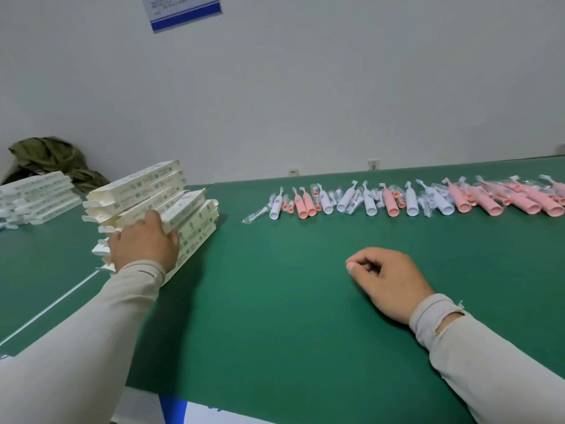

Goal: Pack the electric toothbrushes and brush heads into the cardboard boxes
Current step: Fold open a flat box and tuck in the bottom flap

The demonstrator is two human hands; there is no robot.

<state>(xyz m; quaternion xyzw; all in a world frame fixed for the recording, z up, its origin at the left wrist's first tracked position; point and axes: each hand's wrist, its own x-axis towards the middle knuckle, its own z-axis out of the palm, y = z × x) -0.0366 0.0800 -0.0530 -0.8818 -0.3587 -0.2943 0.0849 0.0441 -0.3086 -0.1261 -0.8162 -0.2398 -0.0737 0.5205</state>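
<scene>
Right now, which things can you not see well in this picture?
- Head view: left hand covers part of the box stack.
- Poster: cut by the top edge, print blurred.
- Box print: too small.
- Toothbrushes: row runs off the right edge.

The left hand (143,240), in a long pale beige sleeve (101,325), reaches forward and left, palm down, its fingers (153,217) spread and pressed flat against what lies under them. The right hand (388,281), sleeved alike, rests on the surface with its fingers (356,266) curled loosely inward, holding nothing.
</scene>
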